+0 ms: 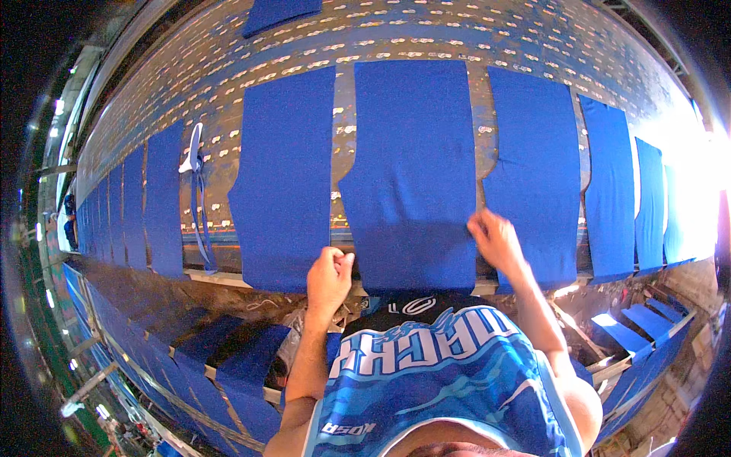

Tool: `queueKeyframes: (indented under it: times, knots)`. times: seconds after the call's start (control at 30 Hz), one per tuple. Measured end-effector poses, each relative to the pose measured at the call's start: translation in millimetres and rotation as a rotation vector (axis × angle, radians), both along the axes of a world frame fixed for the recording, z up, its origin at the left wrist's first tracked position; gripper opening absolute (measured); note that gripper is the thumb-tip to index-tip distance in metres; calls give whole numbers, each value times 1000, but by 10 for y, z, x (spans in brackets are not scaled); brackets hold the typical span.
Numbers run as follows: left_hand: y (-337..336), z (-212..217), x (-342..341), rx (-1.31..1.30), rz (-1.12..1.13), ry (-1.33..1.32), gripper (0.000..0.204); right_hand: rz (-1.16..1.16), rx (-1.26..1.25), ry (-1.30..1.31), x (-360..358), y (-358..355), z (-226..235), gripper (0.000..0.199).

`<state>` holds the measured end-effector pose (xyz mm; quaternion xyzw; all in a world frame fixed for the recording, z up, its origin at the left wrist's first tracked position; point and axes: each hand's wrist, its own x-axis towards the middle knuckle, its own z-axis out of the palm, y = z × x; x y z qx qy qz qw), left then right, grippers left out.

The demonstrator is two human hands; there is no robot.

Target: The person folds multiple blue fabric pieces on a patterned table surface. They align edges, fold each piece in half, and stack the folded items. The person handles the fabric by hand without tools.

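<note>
Left hand [327,280] curled and right hand [493,234] bunched — whether either grips, I cannot tell — flank a blue fabric panel [413,145] between and beyond them, seemingly being straightened, next needing smoothing.

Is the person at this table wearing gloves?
No, the left hand and the right hand both show bare skin beside the middle blue fabric panel.

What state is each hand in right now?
Left hand: loosely closed, nothing visible in it.
Right hand: fingers curled at the right edge of the central blue panel; cannot tell whether it grips.
</note>
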<state>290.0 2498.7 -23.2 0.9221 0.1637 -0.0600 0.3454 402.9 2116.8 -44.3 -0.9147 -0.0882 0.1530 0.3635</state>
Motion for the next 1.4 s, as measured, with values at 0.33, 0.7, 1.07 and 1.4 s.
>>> queueKeyframes:
  times: [0.33,0.7,1.07,1.4]
  knots:
    - [-137,-268,-356,-224,-93,-5,26,-242,16,142,-898,56,-105,22]
    - [13,-316,-511,-191,-86,-170,27,-295,89,66,-1112,194,-116,24]
    - [-58,-267,-487,-28,-159,-142,31,-240,65,71,-1091,109,-253,20]
    - [2,-327,-409,-22,-229,-106,27,-246,117,7,-1107,107,-288,20]
